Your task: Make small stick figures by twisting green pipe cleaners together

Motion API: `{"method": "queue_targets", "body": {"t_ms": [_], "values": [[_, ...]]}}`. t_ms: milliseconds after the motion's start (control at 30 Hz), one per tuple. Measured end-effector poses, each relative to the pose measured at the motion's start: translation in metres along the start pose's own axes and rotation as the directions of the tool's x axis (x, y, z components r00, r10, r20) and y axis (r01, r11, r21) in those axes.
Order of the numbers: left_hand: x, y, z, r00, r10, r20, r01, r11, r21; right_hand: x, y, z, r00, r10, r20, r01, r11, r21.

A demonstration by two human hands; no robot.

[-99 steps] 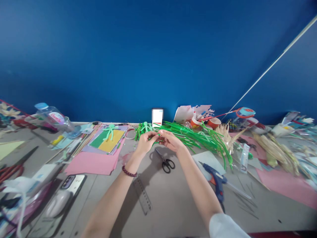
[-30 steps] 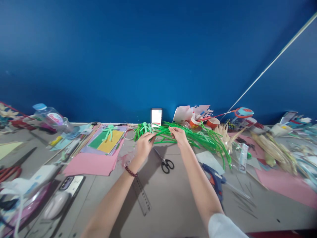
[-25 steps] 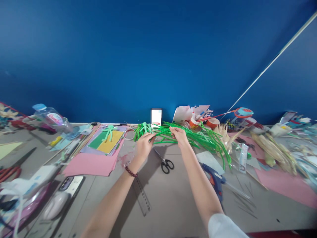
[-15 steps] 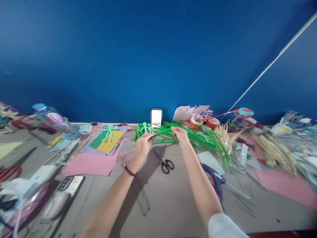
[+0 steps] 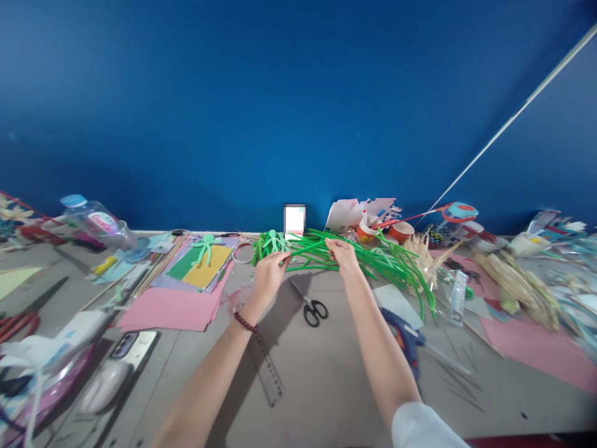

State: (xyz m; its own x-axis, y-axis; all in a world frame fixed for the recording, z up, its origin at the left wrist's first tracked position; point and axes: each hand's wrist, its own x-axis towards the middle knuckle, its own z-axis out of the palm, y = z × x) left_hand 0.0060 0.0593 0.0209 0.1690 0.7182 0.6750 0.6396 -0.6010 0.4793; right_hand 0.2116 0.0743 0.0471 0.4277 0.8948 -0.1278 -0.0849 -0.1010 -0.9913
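Observation:
Between my two hands runs a green pipe cleaner (image 5: 306,247), level and slightly slanted up to the right. My left hand (image 5: 271,271) pinches its left end between thumb and fingers. Its other end is pinched by my right hand (image 5: 342,254). Behind and to the right lies a heap of green pipe cleaners (image 5: 387,262). Light green bent pipe-cleaner figures (image 5: 275,240) rest beside a dark green bunch, just behind my left hand. Below the hands, black-handled scissors (image 5: 314,311) lie on the table, blades pointing away to the left.
A clear ruler (image 5: 269,372) lies under my left forearm. By my right forearm is a blue glue gun (image 5: 405,339). Pink paper (image 5: 170,309) and a phone (image 5: 135,348) are at left. Orange cups (image 5: 400,233) stand at the back before the blue wall (image 5: 298,112).
My right hand has shifted very slightly to the right along the pipe cleaner. My left hand looks still, and the things on the table have not moved.

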Motion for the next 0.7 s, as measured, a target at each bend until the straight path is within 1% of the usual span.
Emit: {"method": "queue_targets", "body": {"t_ms": [100,200,300,467,700], "values": [[-0.0007,0.0005,-0.0001,1.0,0.006,0.001,-0.006,1.0,0.004,0.0,-0.0002,-0.0003,1.0,0.003,-0.002,-0.003,1.0,-0.007],[-0.0018,0.0013,-0.001,1.0,0.02,0.007,-0.021,0.999,0.043,0.0003,0.0003,-0.0007,1.0,0.005,-0.004,-0.005,1.0,-0.011],[-0.003,0.0025,-0.0021,0.999,0.043,0.022,-0.045,0.995,0.09,0.0013,0.0013,-0.0014,1.0,0.007,-0.012,-0.007,1.0,-0.007],[-0.0043,0.0034,-0.0029,0.996,0.068,0.053,-0.073,0.991,0.108,0.0029,0.0016,-0.0024,1.0,0.009,-0.027,-0.009,1.0,-0.004],[-0.005,0.0006,-0.0014,0.991,0.101,0.088,-0.117,0.973,0.201,0.0038,0.0017,-0.0029,0.999,0.01,-0.032,-0.011,1.0,-0.006]]}}
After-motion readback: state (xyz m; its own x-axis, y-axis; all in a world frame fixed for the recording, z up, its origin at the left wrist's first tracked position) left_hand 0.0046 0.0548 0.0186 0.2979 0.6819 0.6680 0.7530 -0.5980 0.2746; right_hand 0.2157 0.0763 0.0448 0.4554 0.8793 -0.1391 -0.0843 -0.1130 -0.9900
